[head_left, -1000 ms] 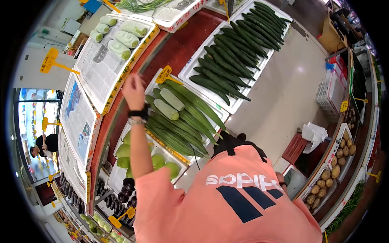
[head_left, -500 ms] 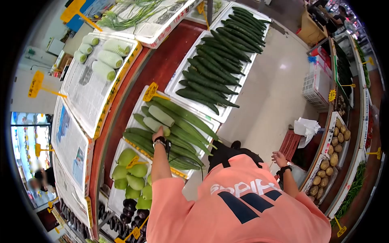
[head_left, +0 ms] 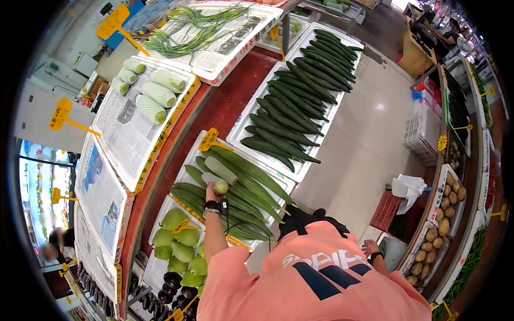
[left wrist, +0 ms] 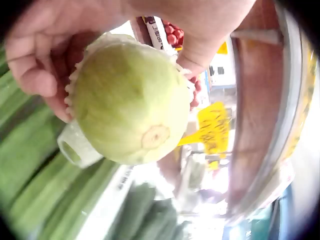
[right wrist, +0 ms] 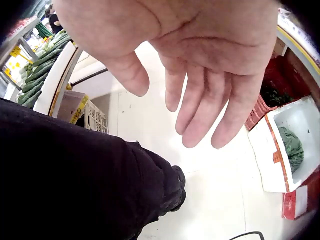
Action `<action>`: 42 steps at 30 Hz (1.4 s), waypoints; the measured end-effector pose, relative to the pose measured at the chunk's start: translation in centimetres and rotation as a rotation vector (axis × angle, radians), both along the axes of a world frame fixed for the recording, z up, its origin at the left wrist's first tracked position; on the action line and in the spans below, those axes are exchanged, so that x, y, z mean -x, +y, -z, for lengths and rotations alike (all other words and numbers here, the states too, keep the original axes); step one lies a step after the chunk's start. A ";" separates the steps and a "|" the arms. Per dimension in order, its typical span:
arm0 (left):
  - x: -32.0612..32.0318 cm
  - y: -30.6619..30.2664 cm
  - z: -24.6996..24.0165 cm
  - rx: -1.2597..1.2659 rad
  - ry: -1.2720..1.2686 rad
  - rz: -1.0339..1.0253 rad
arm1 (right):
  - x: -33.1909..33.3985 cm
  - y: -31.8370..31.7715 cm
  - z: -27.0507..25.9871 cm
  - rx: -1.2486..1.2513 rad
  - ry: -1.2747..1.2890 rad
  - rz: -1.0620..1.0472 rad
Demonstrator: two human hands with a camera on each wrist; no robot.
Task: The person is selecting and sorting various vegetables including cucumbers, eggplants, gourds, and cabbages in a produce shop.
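My left hand grips a pale green gourd in a white foam net, fingers and thumb curled round its sides. Its rounded bare end faces the left wrist camera. Close beneath are long green sponge gourds in a white tray, and a second netted gourd lies on top of them. Down by my right side, my right hand hangs over the floor with its fingers loose and holds nothing.
A tray of dark cucumbers stands beyond the sponge gourds, pale green pear-shaped gourds nearer. Netted gourds sit on the raised shelf at left. Potatoes and a red crate are at right. A yellow price tag sticks up from the tray.
My left hand has come down from beside the upper shelf to the sponge gourd tray, taken hold of a netted gourd and tipped its end up. My right hand came into fuller view, then lowered slightly.
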State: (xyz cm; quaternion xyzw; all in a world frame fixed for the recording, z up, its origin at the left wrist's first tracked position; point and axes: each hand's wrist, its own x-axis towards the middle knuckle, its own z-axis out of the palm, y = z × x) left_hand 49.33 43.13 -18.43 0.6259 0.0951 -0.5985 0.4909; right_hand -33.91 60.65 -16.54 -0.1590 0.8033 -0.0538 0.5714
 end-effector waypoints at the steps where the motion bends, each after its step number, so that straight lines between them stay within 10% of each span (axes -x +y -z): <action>1: -0.1 0.8 -1.5 0.121 0.138 -0.011 | -0.2 -0.1 -0.1 -0.029 0.001 0.013; 10: 7.3 -0.8 -29.2 0.808 0.014 0.078 | -1.4 -7.2 2.7 0.047 -0.034 -0.210; 17: -4.3 -8.1 -40.7 0.849 -0.476 -0.099 | -3.7 -16.3 1.6 0.350 -0.061 -0.275; 26: -17.5 -15.7 -32.2 0.125 -0.705 -0.034 | 0.9 -9.2 3.8 0.181 -0.053 -0.097; 30: -14.8 -14.5 -32.5 -0.128 -1.457 0.298 | 2.8 -5.0 2.0 0.003 -0.036 -0.044; 35: 0.6 -10.1 -33.8 0.074 -2.367 0.028 | 4.1 -4.2 1.2 -0.023 0.003 0.033; 37: 4.5 -8.5 -31.1 0.318 -2.349 0.306 | 4.6 -4.2 2.2 0.015 -0.005 0.067; 42: 6.0 -6.9 -12.0 -0.285 -1.568 0.618 | 3.6 -7.1 3.3 0.069 -0.033 -0.055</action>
